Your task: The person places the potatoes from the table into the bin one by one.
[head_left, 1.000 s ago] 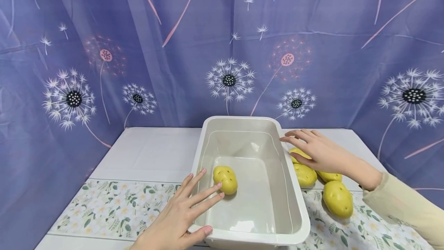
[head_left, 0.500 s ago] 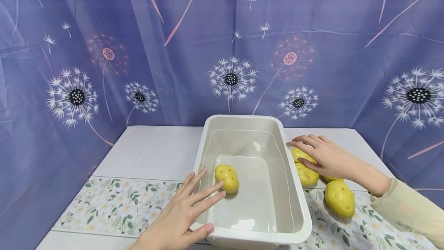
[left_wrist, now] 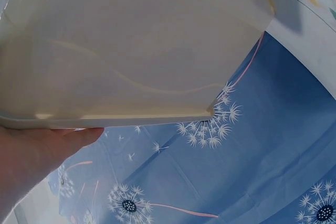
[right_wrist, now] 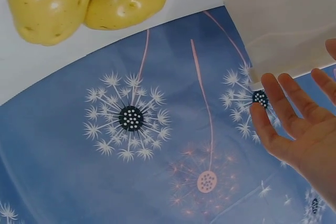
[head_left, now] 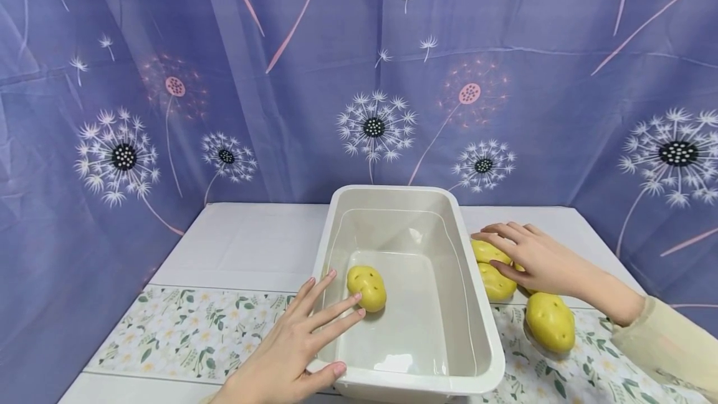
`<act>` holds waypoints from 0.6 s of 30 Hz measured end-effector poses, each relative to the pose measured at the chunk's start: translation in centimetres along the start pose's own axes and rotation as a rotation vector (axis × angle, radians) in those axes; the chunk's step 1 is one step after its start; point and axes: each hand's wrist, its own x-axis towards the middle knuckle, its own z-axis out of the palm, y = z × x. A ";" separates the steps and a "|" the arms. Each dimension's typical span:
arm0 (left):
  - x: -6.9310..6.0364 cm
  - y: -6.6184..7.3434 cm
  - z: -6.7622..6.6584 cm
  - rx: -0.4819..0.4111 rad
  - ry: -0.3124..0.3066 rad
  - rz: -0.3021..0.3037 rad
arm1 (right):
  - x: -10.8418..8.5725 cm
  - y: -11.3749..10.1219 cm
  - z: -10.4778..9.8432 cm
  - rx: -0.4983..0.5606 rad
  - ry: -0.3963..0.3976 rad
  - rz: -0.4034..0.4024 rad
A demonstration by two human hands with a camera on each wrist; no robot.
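Observation:
A deep off-white plastic basin (head_left: pixel 473 276) stands on the table, with one yellow potato (head_left: pixel 366 287) inside near its left wall. My left hand (head_left: pixel 297 345) lies at the near left corner of the basin, fingers spread and straight across the rim; it holds nothing. In the left wrist view, the left thumb side shows by the rim. My right hand (head_left: pixel 541 260) hovers to the right of the basin, fingers loosely bent and nothing in its grasp. Beneath and around it lie several yellow potatoes (head_left: pixel 496 282), some partly hidden by the hand. Another potato (head_left: pixel 551 323) sits nearer the front.
Behind the table hangs a blue-purple curtain (head_left: pixel 291 142) with dandelion prints. A white tabletop (head_left: pixel 252 248) with a floral strip (head_left: pixel 191 335) extends left of the basin. The basin's right wall separates the potatoes on the table from the one inside.
My right hand has moved right, away from the basin's right rim, and is over the potatoes. My left hand stays at the rim. The head view has shifted slightly.

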 end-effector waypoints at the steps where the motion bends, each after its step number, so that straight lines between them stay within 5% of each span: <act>1: 0.0 0.0 0.0 -0.002 0.002 0.002 | -0.1 0.0 0.0 -0.005 -0.003 0.001; 18: 0.0 0.0 0.1 0.007 0.011 0.003 | -2.0 -0.1 1.0 -0.011 -0.024 0.062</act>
